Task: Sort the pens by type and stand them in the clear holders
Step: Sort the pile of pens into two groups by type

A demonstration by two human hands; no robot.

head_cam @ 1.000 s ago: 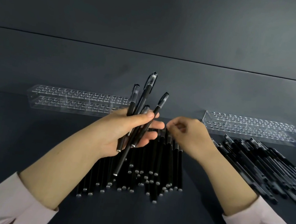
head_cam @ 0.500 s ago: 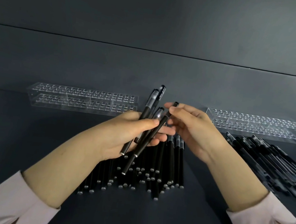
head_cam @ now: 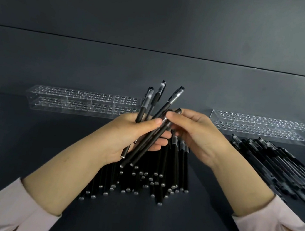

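A fan of slim matte black pens (head_cam: 142, 110) is gripped in the left hand (head_cam: 134, 140); one more black pen (head_cam: 179, 111) is pinched near its cap by the right hand (head_cam: 200, 141); behind, the left clear acrylic holder (head_cam: 83, 103) and the right clear acrylic holder (head_cam: 258, 127) are pierced with rows of round holes; a heap of black silver-tipped pens (head_cam: 159, 176) lies below the hands.

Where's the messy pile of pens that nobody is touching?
In the head view, the loose pile lies on the right of the dark table, just in front of the right clear holder, to the right of the right hand.
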